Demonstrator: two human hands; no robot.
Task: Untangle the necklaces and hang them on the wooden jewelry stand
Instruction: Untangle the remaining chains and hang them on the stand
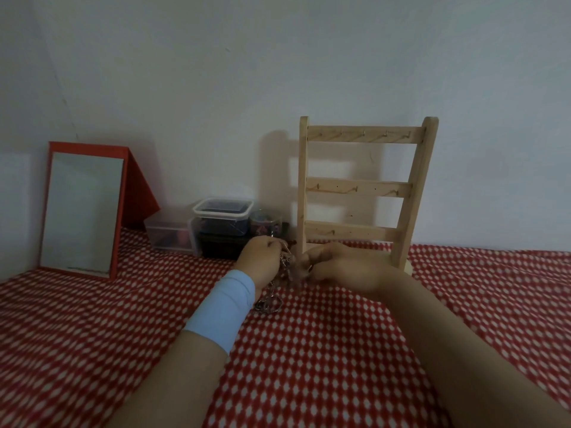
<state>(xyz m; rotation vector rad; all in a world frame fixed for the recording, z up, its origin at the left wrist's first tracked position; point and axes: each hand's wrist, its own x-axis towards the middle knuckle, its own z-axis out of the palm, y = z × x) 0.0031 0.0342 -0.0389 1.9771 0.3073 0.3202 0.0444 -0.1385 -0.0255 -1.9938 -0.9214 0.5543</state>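
On the red-and-white dotted cloth (309, 350), just in front of the pale wooden ladder-shaped jewelry stand (361, 188): tangled clump of silvery chain necklaces (270, 301), pinched from both sides by left hand (261, 261) and right hand (343, 268), fingers curled on it, loose end trailing onto the cloth beside the light-blue wristband (221, 310).

Dim, soft light; blurred hands (309, 267); wide-angle edge bowing
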